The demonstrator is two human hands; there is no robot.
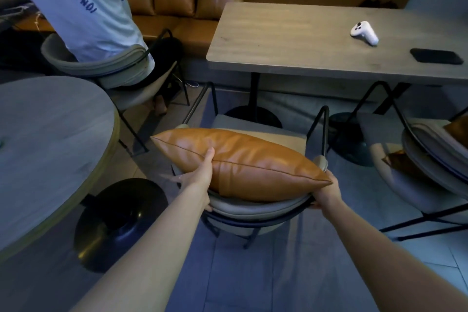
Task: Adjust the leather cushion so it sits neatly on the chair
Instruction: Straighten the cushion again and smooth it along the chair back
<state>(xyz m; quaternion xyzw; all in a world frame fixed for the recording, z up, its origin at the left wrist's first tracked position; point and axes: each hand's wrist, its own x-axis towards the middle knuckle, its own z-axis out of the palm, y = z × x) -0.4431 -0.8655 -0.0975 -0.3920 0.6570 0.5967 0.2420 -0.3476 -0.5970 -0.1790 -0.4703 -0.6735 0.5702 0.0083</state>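
Observation:
A tan leather cushion (243,162) stands on edge in a grey chair (253,208), leaning against the curved backrest, seam facing up. My left hand (200,175) grips the cushion's near side, thumb over the seam and fingers hidden beneath. My right hand (326,192) pinches the cushion's right corner, resting by the backrest rim. The chair's seat (255,126) shows beyond the cushion.
A rectangular wooden table (291,40) stands beyond the chair, bearing a white controller (364,32) and a black phone (436,56). A round table (45,139) is at left. A person in a white shirt (78,7) sits on another chair. A second chair (430,159) is at right.

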